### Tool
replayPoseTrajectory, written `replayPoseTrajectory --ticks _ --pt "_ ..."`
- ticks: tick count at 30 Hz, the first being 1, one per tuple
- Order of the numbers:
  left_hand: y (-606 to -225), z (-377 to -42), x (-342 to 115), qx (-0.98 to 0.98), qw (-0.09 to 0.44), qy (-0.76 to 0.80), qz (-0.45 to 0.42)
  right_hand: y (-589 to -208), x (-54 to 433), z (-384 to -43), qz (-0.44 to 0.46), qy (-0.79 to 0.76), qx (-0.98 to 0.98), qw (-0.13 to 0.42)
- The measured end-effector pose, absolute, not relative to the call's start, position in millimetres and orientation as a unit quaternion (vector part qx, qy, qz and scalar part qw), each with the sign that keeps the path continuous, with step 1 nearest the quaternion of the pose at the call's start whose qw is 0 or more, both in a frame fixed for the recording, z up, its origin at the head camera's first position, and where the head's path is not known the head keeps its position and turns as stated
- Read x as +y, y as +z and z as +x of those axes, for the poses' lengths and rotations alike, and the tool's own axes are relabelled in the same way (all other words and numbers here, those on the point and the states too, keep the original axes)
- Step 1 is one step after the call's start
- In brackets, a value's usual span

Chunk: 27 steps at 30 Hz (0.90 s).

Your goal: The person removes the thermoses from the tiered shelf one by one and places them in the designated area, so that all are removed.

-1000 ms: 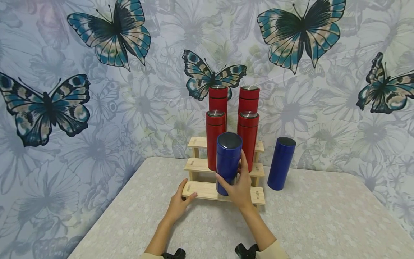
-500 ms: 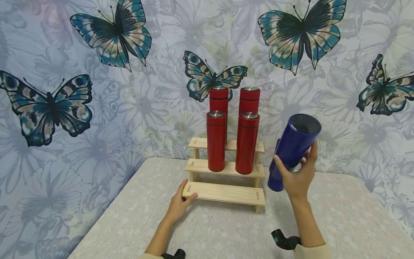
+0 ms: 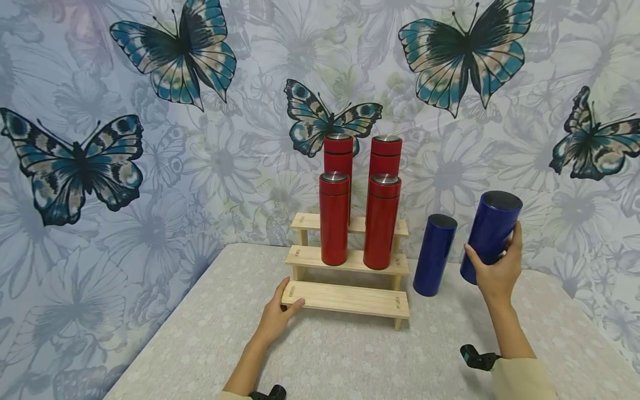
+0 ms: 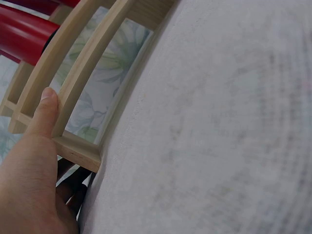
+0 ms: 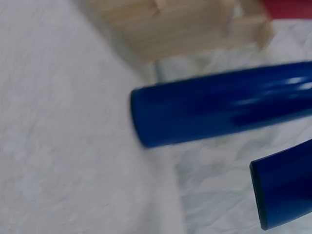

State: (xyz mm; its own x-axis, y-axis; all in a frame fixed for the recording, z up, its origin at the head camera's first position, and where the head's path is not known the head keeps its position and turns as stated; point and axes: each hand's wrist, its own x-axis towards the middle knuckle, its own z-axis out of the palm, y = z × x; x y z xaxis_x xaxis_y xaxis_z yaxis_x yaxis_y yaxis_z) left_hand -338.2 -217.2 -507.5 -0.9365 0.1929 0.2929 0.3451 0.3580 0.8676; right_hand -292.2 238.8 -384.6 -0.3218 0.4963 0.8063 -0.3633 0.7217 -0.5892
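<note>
From where I stand, the person's right hand [image 3: 499, 272] is wrapped round a blue flask [image 3: 492, 233], thumb on one side and fingers on the other, holding it slightly tilted, its base up off the patterned tabletop [image 3: 350, 361]. The left hand [image 3: 276, 315] grips the left end of a wooden stand [image 3: 345, 297] at its lowest step, thumb over the front edge and fingers round the side. Small dark marks sit at the ends of the steps; from here they're too small to say whether they are lettering or joints. Two red flasks [image 3: 334, 222] with steel-coloured tops stand upright on the middle step, and two more rise behind them on the top one. A second blue flask [image 3: 434, 255], dark-topped like the held one, stands on the table between the stand and the right hand. The flasks' closed tops hide their insides.
</note>
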Motion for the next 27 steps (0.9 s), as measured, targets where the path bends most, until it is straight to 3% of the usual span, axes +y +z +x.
replayPoseTrajectory --ticks 13,27 --pt "-512 -333 -217 -0.823 0.061 -0.542 -0.159 -447 266 -306 -0.118 0.458 -0.740 0.478" --pt "-494 -328 -214 -0.816 0.075 -0.548 -0.169 -462 276 -314 -0.092 0.448 -0.754 0.472"
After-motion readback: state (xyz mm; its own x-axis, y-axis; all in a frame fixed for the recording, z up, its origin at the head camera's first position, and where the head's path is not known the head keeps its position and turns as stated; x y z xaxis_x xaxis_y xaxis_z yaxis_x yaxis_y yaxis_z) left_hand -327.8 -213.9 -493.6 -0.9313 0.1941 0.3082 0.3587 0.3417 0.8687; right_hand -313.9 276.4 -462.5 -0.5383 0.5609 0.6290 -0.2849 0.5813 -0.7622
